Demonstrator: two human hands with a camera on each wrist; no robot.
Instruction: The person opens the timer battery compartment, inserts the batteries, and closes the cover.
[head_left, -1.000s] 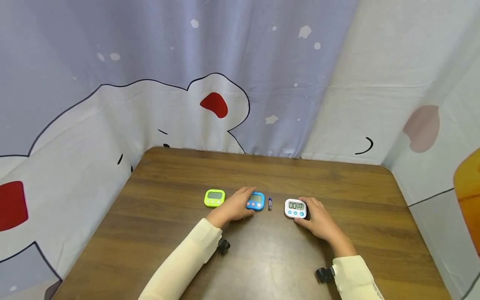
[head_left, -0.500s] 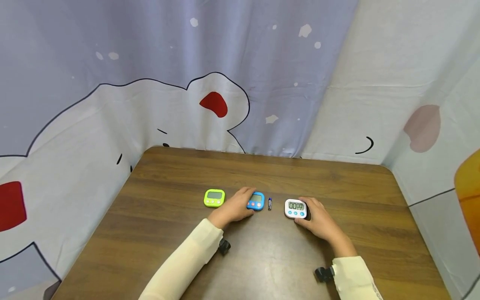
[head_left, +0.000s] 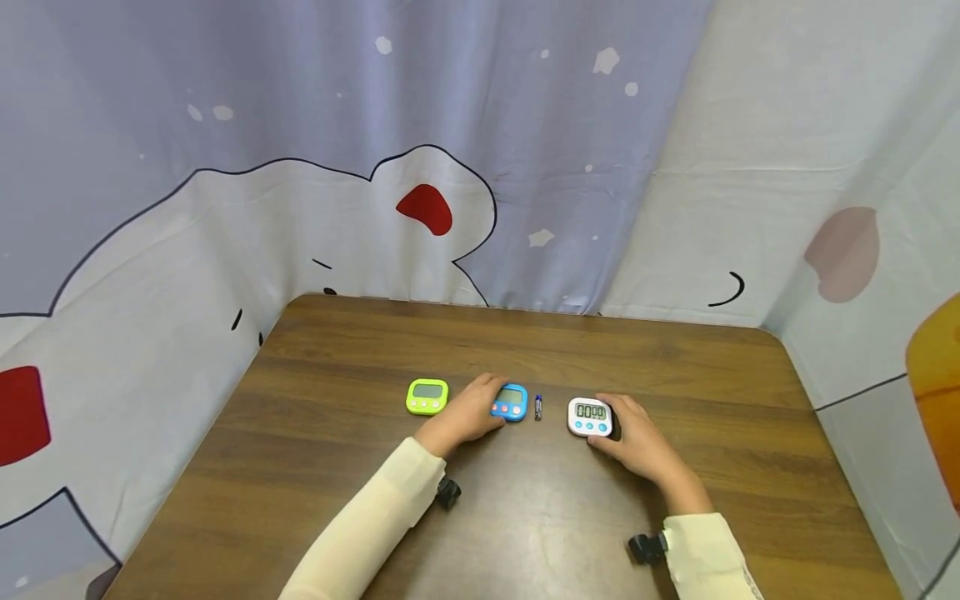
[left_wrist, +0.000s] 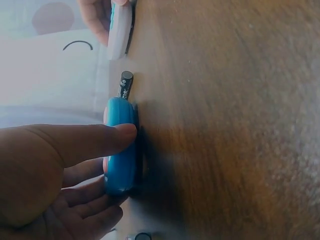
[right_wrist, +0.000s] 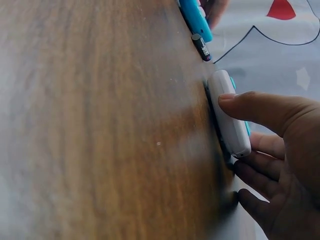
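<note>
My left hand [head_left: 467,414] holds a blue digital timer [head_left: 510,402] by its near and far edges. In the left wrist view the thumb presses the near side of the blue timer [left_wrist: 120,150], low over the table. A white digital timer [head_left: 589,417], its display reading zeros, sits between the thumb and fingers of my right hand [head_left: 637,437]. The right wrist view shows that thumb on the side of the white timer [right_wrist: 231,115]. Between the two timers lies a small battery [head_left: 537,407], touched by neither hand.
A lime-green timer [head_left: 427,397] lies left of the left hand on the wooden table [head_left: 510,517]. A patterned curtain [head_left: 555,167] hangs behind the table. At the left wrist view's bottom edge is a small dark-ended object [left_wrist: 142,236], its kind unclear.
</note>
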